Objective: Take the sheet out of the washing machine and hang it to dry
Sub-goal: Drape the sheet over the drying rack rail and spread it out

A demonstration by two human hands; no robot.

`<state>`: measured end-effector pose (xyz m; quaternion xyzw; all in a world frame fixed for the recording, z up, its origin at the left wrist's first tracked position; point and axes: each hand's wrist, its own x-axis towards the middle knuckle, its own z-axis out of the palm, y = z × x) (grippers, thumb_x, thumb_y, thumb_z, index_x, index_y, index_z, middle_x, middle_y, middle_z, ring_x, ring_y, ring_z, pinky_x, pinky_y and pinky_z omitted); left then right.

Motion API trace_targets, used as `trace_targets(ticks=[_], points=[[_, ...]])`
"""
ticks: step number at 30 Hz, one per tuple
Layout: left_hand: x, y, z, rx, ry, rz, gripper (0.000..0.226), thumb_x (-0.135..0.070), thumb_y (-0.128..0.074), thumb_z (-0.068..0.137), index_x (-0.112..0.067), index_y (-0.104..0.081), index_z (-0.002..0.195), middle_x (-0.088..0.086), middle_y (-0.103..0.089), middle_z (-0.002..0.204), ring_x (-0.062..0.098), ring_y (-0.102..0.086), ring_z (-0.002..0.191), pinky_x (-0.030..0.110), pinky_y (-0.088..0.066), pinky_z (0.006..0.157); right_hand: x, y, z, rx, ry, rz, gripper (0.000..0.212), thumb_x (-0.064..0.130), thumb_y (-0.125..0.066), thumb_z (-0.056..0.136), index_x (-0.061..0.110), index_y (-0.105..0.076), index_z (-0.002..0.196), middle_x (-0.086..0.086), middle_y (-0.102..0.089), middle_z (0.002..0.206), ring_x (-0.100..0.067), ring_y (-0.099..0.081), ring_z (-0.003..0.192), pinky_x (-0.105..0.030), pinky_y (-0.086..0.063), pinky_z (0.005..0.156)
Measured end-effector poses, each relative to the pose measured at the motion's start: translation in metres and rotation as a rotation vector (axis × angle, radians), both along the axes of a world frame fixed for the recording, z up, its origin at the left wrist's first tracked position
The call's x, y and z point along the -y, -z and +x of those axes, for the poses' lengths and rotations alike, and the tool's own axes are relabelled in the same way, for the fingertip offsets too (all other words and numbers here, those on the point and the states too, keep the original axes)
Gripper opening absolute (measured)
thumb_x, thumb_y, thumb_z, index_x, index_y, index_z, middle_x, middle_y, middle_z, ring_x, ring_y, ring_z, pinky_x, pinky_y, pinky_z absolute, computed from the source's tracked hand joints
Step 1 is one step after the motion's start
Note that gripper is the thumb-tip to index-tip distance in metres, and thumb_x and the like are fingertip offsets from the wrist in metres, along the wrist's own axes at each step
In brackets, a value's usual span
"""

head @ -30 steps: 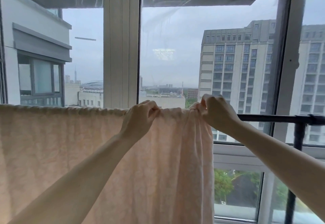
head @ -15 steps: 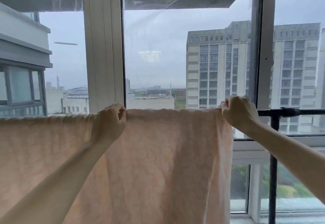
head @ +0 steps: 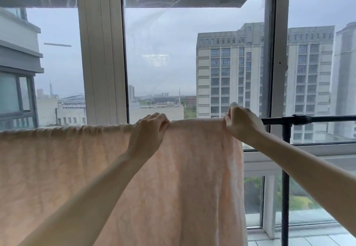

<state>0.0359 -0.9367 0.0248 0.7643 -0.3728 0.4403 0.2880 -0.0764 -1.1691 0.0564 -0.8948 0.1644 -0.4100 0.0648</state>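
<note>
A pale peach sheet (head: 63, 168) hangs over a black horizontal rail (head: 312, 119) and drapes down across the left and middle of the view. My left hand (head: 148, 132) grips the sheet's top fold on the rail, near the middle. Further right, my right hand (head: 241, 123) pinches the sheet's right top corner where the bare rail begins. The fabric between my hands lies fairly flat. Left of my left hand the top fold is bunched into small gathers.
The rail's black upright post (head: 285, 178) stands just right of the sheet. Large windows with white frames (head: 100, 52) are close behind the rail. A light tiled floor (head: 300, 240) shows at the bottom right. Tall buildings lie outside.
My left hand has slid right along the rail on the sheet's top fold, closing the distance to my right hand. The right hand stays at the corner. The camera view has shifted.
</note>
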Motion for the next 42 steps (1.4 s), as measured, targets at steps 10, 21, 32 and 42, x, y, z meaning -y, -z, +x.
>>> trace_targets(ticks=[10, 21, 32, 42], points=[[-0.011, 0.005, 0.009, -0.006, -0.147, -0.087, 0.006, -0.020, -0.061, 0.091, -0.020, -0.065, 0.087, -0.005, -0.068, 0.084, 0.020, -0.062, 0.079, 0.037, -0.043, 0.077, 0.028, 0.006, -0.005, 0.063, -0.114, 0.089, 0.023, 0.025, -0.054, 0.093, 0.010, -0.060, 0.078, -0.005, -0.061, 0.059, -0.020, -0.055, 0.048, -0.036, -0.050, 0.048], [0.059, 0.010, -0.036, 0.097, -0.102, -0.082, 0.017, -0.006, -0.062, 0.085, -0.018, -0.070, 0.094, -0.006, -0.070, 0.093, 0.020, -0.060, 0.093, 0.037, -0.046, 0.085, 0.078, 0.003, -0.012, 0.066, -0.344, -0.071, 0.006, 0.013, -0.060, 0.091, 0.010, -0.065, 0.091, 0.000, -0.066, 0.075, -0.004, -0.051, 0.053, -0.020, -0.046, 0.053], [0.188, 0.027, -0.103, 0.146, -0.460, 0.009, 0.055, -0.069, -0.058, 0.074, -0.022, -0.048, 0.103, -0.003, -0.060, 0.094, 0.021, -0.056, 0.086, 0.039, -0.049, 0.075, 0.132, -0.028, -0.003, -0.136, -0.832, -0.184, 0.013, 0.017, -0.060, 0.093, 0.015, -0.069, 0.102, 0.013, -0.063, 0.086, 0.007, -0.058, 0.076, -0.008, -0.049, 0.074], [0.176, 0.027, -0.111, -0.184, -0.387, -0.117, 0.040, -0.041, -0.050, 0.096, -0.021, -0.054, 0.063, -0.008, -0.053, 0.059, 0.009, -0.048, 0.051, 0.020, -0.032, 0.045, 0.123, -0.043, 0.035, -0.454, -1.009, -0.235, 0.028, 0.011, -0.053, 0.096, 0.020, -0.065, 0.120, 0.002, -0.066, 0.120, -0.012, -0.062, 0.103, -0.030, -0.047, 0.097]])
